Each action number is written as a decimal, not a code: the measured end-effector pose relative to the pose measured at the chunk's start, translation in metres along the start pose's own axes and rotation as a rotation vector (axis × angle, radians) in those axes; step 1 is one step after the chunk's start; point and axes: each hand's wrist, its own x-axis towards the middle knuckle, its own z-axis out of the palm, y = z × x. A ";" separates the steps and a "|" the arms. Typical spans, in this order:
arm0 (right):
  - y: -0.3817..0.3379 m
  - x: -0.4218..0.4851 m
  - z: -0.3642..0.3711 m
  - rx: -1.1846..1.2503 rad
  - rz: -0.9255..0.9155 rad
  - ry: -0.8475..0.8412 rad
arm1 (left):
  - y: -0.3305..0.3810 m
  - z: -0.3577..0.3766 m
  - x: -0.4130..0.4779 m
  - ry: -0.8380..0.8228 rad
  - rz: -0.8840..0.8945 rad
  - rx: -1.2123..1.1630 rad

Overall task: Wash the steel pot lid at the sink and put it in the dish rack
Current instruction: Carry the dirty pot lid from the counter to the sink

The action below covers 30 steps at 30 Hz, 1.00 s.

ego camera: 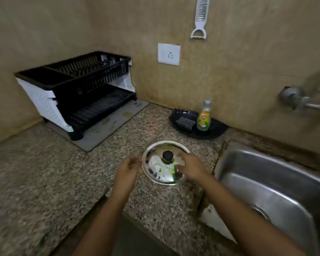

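Head view: left hand (127,168), right hand (191,166) flank lid (161,169)

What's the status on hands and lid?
Both hands open: left hand beside rim, right hand over lid. Steel pot lid flat on counter, soiled. Sink unobstructed.

You see speckled granite counter (44,172). Grey mat (107,130) lies at back left. Black tray (216,131) sits against wall near corner, holding scrubber (185,122) and green-labelled bottle (204,117), upright, just right of scrubber. White socket (169,54) on wall. White grater (200,17) hangs above it. Tap (301,100) at right, blurred.
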 end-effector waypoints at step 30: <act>0.125 -0.074 -0.072 0.293 0.190 0.560 | 0.050 0.217 0.045 -0.567 -0.379 -0.323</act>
